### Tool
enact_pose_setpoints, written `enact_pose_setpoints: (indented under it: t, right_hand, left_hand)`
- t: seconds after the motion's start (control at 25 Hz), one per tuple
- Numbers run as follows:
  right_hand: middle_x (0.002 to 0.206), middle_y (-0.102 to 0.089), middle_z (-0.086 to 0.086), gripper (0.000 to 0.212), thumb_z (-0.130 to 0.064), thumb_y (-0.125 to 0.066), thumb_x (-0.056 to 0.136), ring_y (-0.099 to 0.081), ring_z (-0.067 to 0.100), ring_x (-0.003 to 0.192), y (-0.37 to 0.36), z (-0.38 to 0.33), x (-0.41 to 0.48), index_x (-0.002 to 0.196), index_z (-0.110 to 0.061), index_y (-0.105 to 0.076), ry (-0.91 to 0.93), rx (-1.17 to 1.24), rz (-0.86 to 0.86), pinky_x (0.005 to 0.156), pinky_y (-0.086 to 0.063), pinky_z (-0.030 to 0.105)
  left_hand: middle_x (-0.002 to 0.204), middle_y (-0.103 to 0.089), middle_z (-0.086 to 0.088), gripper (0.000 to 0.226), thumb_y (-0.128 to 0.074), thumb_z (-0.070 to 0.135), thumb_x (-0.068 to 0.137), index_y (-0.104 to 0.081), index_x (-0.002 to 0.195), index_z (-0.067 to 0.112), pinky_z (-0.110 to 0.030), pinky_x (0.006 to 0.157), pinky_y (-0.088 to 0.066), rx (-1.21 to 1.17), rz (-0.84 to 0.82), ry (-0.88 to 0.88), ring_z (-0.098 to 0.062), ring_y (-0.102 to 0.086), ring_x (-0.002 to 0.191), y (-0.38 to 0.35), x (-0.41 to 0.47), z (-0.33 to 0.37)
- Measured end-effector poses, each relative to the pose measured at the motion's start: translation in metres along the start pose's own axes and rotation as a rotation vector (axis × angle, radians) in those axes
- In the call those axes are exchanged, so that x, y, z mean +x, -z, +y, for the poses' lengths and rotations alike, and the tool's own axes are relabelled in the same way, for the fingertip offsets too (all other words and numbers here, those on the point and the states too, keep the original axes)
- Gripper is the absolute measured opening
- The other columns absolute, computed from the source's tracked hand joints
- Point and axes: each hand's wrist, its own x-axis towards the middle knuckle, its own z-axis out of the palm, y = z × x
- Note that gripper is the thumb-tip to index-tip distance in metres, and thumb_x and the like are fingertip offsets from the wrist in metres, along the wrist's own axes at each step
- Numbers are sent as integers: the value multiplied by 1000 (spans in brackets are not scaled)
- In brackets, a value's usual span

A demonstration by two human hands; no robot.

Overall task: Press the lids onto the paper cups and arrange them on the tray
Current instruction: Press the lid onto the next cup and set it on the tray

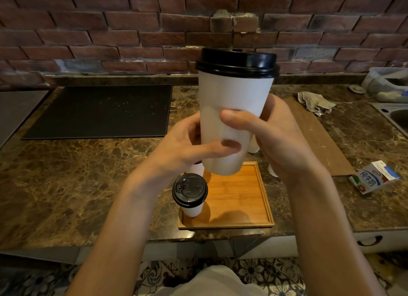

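Observation:
I hold a white paper cup [234, 101] with a black lid [237, 61] on it up in front of me, above the wooden tray [247, 198]. My left hand [187, 145] grips its lower left side. Its lower right side is gripped by my right hand [280, 139], thumb across the front. A second lidded cup [190, 194] stands in the tray's near left corner. Another cup [197, 168] shows partly behind my left hand. Two more white cups [254, 146] [272, 171] peek out around my right hand.
A black mat [101, 110] lies at the back left of the marble counter [66, 174]. A wooden board [315, 137] with a rag [315, 102] lies to the right. A milk carton [373, 176] lies right of the tray. A sink [397, 117] is at the far right.

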Motion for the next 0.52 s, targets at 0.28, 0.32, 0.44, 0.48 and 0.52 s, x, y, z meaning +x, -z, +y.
enact_pose_setpoints:
  t: [0.28,0.32,0.44,0.48,0.52]
  right_hand:
    - [106,-71,0,56,-41,-73,65,-69,17,100,-1,0,-3,116,-22,-61,-27,4,-50,78,-56,29]
    - [107,-70,2,59,-43,-73,65,-69,18,101,-1,-2,-2,118,-20,-61,-28,-12,-47,80,-57,31]
    - [107,-70,2,63,-44,-75,64,-69,17,99,-3,-7,-1,119,-17,-60,-23,-64,-25,78,-58,30]
    - [105,-70,1,59,-41,-78,66,-69,14,97,-3,-8,0,118,-18,-61,-17,-79,-16,76,-58,27]
    - [103,-71,-1,55,-38,-79,68,-69,11,95,-4,-9,0,116,-19,-62,-13,-87,-9,73,-57,24]
  left_hand:
    - [102,-70,11,55,-73,27,63,-57,115,26,-18,77,-52,-44,-49,44,-10,-66,100,2,-1,-3]
    - [101,-70,12,53,-72,27,64,-56,115,26,-17,76,-52,-48,-44,40,-8,-66,99,2,-2,-3]
    - [96,-71,16,52,-76,19,67,-55,114,24,-13,72,-51,-21,-6,17,-2,-66,94,-1,-2,-1]
    - [95,-71,16,50,-75,15,69,-55,114,23,-12,71,-51,-11,12,2,-1,-67,93,-3,-1,0]
    - [94,-71,16,46,-72,11,71,-56,113,22,-12,70,-51,-3,29,-12,-1,-67,92,-4,-1,0]
